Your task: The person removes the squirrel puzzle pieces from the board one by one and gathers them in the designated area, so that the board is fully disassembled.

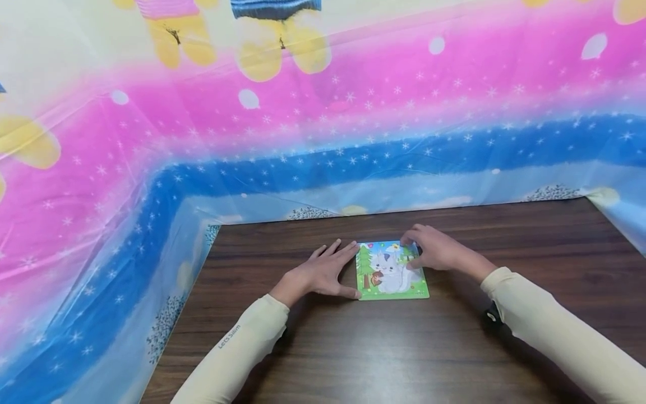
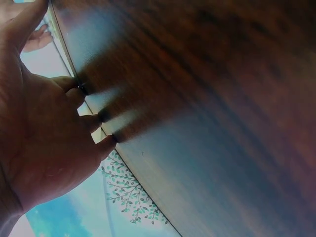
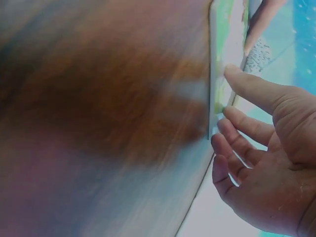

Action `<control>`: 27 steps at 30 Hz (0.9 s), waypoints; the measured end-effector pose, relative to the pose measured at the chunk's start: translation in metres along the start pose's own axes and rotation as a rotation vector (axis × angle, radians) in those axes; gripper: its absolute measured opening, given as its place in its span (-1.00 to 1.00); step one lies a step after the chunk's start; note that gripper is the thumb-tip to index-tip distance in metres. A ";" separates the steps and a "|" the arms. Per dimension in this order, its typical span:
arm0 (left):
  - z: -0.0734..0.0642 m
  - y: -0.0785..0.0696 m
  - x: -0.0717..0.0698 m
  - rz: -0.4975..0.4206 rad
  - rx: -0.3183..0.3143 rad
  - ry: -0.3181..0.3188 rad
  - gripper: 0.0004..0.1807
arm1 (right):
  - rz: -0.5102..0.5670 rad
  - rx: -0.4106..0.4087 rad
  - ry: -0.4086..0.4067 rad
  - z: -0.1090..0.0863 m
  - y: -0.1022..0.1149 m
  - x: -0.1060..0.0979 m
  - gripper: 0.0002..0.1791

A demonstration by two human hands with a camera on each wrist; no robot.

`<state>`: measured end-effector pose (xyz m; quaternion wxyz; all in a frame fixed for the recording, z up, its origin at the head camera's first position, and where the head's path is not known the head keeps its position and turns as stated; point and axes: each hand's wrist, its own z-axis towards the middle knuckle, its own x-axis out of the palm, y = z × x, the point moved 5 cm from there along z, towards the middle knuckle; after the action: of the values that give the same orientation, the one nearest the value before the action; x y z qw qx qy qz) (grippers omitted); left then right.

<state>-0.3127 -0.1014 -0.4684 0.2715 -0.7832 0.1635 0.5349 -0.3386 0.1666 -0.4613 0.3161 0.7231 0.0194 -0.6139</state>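
Observation:
A square picture board (image 1: 388,283) lies flat on the table, printed with a white squirrel holding an acorn among green trees. My left hand (image 1: 323,275) rests on its left side with fingers spread, index fingertip near the top left corner and thumb at the bottom left corner. At the upper right of the board is my right hand (image 1: 436,248), its thumb touching the picture and its fingers bent at the top edge. In the right wrist view, the thumb and index fingertip touch the board's face (image 3: 224,29). Whether anything lies between them cannot be made out.
The dark wood-grain table (image 1: 323,348) spreads around the board. Behind it and along the left hangs a pink and blue printed cloth (image 1: 323,146), meeting the table's edges. A small dark object (image 1: 492,314) shows beneath the right sleeve.

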 end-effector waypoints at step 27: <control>0.003 -0.001 0.000 -0.005 -0.005 0.010 0.26 | 0.157 -0.003 0.044 0.003 -0.009 0.002 -0.43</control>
<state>-0.3141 -0.0987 -0.4683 0.2702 -0.7869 0.1615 0.5308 -0.3444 0.1714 -0.4669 0.3638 0.7352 -0.0293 -0.5712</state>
